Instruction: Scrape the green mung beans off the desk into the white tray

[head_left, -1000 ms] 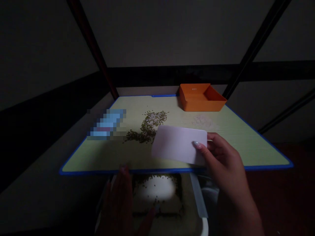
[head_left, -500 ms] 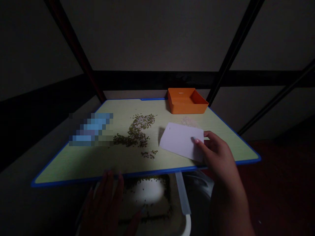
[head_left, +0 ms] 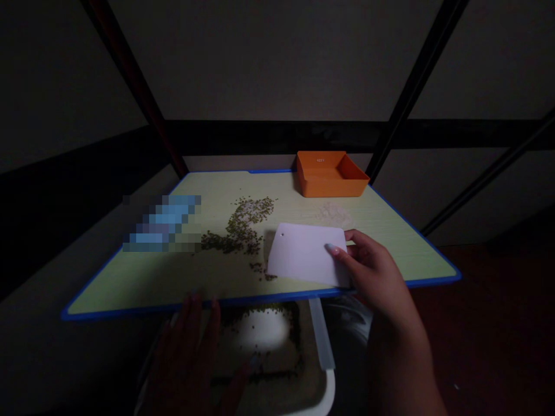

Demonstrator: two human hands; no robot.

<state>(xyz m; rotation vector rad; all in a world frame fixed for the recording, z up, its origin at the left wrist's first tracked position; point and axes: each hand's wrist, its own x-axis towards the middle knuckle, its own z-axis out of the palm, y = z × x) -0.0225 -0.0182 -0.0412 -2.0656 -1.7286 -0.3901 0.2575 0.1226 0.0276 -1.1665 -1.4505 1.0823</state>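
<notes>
White plastic scraper (head_left: pixel 306 255): low over the table (head_left: pixel 130 283), one end clamped in the right hand (head_left: pixel 375 277), so its free edge faces the beans.
Left hand (head_left: pixel 195 346): open, fingers spread, below the table's near edge, well apart from the right hand, holding nothing visible.
Green mung beans (head_left: pixel 243 231): loose scatter just left of the scraper, ahead of the left hand.
Orange tray (head_left: pixel 329 186): beyond the right hand, open side up.

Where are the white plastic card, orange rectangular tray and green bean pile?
White plastic card (head_left: pixel 306 254), head view, face.
Orange rectangular tray (head_left: pixel 329 188), head view, front wall.
Green bean pile (head_left: pixel 243 226), head view, centre.
</notes>
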